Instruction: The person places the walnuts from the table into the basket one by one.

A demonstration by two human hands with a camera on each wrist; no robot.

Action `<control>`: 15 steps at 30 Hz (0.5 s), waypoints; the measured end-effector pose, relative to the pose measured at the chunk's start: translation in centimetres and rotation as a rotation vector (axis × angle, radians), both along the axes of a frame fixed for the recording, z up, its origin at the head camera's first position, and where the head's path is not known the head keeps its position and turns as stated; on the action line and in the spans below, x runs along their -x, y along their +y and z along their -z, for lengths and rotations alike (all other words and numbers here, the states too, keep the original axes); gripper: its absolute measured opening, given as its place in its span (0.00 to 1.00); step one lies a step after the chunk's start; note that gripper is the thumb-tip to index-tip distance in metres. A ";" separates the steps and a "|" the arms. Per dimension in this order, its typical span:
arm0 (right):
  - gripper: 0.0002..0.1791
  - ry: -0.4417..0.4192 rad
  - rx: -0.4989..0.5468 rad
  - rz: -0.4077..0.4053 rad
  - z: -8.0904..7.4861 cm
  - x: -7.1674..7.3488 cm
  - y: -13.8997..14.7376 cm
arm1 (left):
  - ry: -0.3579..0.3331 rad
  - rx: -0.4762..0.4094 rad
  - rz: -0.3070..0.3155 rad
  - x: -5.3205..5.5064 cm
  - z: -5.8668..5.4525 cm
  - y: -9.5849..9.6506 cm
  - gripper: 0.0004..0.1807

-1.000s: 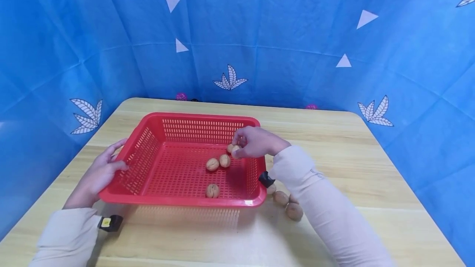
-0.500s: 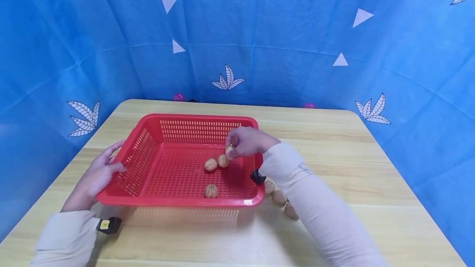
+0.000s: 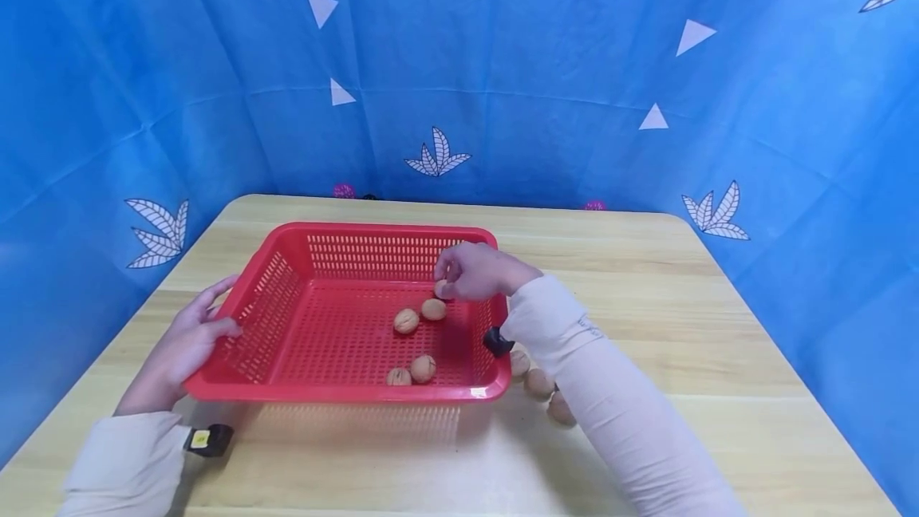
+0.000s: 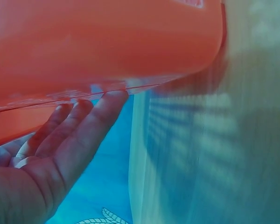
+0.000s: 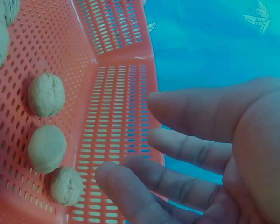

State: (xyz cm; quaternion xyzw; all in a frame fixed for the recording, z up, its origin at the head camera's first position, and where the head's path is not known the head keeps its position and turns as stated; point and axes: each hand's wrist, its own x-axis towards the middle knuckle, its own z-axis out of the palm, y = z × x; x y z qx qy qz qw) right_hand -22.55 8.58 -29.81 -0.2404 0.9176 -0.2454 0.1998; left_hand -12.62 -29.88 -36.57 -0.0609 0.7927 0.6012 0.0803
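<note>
A red plastic basket [image 3: 359, 341] with slotted walls stands on the wooden table. My left hand [image 3: 183, 349] grips its left rim, thumb on the inside and fingers against the outside; in the left wrist view these fingers [image 4: 79, 135] lie under the basket's side. My right hand [image 3: 474, 271] hovers inside the basket's right part. Seen from the right wrist, this hand [image 5: 210, 154] has its fingers apart with nothing between them. Several walnuts lie in the basket: one walnut [image 3: 440, 289] beside my right fingertips, a pair near the middle, and two walnuts [image 3: 423, 368] by the front wall.
Several more walnuts [image 3: 538, 384] lie on the table [image 3: 660, 301] just right of the basket, partly hidden by my right sleeve [image 3: 617, 389]. A blue patterned cloth [image 3: 574, 86] hangs behind and around the table.
A second walnut has come to the front wall beside the one there. Fewer walnuts lie by my right fingers, which no longer hold one. My left hand keeps its grip.
</note>
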 end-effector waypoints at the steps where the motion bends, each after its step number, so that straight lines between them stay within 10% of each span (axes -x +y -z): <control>1: 0.11 0.002 0.003 -0.002 -0.1 0.0 0.1 | 0.002 -0.001 -0.002 0.0 0.0 0.0 0.46; 15: 0.11 0.062 0.103 0.000 -1.3 -0.4 3.7 | -0.007 -0.020 0.000 -0.2 -0.3 0.0 0.45</control>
